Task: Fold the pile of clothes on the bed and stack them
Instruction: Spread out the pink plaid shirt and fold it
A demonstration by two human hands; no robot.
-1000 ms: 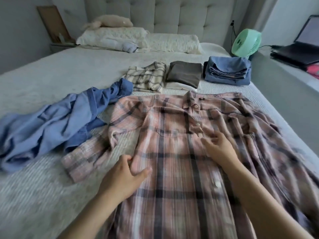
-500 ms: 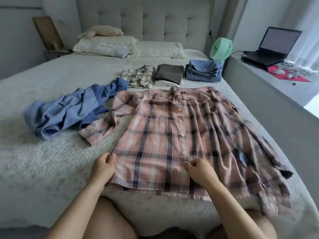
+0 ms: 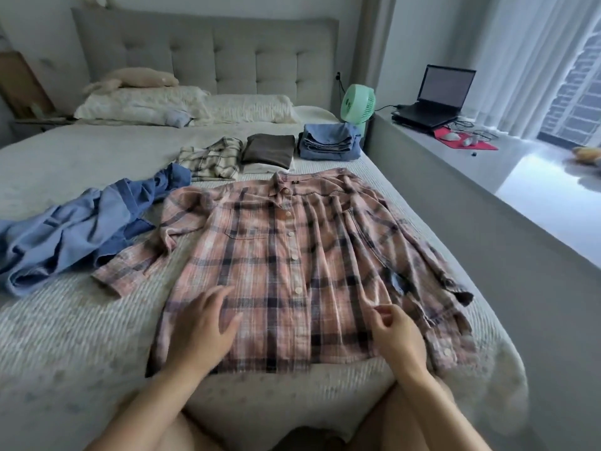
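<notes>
**Head view: pink plaid shirt spread flat, both hands at its lower half**

Head view looks down the bed (image 3: 81,336), and I see the pink plaid shirt (image 3: 292,262) laid out face up, buttoned, with its collar toward the headboard and its hem toward me. My left hand (image 3: 205,330) lies flat on the lower left part of the shirt, fingers straight and spread, so that grip is wide and holds nothing. My right hand (image 3: 395,333) is on the lower right part, where the cloth is gathered in long pleats; its thumb and forefinger are drawn together at a fold, but I cannot tell for sure whether cloth is caught between them, so I leave that grip undecided.

The shirt's left sleeve is bent back across the bedcover, its cuff pointing toward the bed's left side. The right sleeve runs along the bed's right edge, rumpled.

Just left of the shirt, touching its shoulder, a blue garment (image 3: 74,236) lies crumpled and unfolded. Beyond the collar three folded items sit in a row: a cream plaid piece (image 3: 211,159), a dark brown piece (image 3: 268,149) on top of something pale, and a stack of blue denim (image 3: 328,144) nearest the right edge.

Pillows (image 3: 182,107) lie against the grey tufted headboard (image 3: 208,53). A green fan (image 3: 357,104) stands at the bed's far right corner, and an open laptop (image 3: 435,99) rests on the ledge (image 3: 481,164) by the window.
</notes>
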